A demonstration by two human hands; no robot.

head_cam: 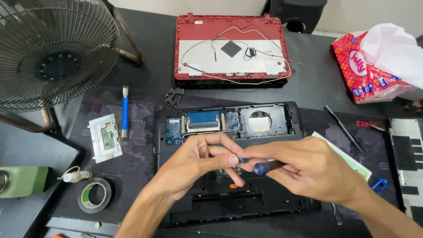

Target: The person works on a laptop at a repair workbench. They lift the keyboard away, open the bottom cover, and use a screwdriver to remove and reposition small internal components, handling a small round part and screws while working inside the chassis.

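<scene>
With the laptop base [229,176] already opened and stripped, the right hand [308,169] grips a blue screwdriver [264,167] while left hand [198,163] fingers pinch its tip.

Place: a small electronics repair workshop.
Evidence: an opened laptop base [229,132] in the counter's middle, a red screen lid [232,46] with loose wires at the far edge.
Tools: a tape roll [94,195] and a blue brush [125,112] on the dark work mat [132,163].
</scene>
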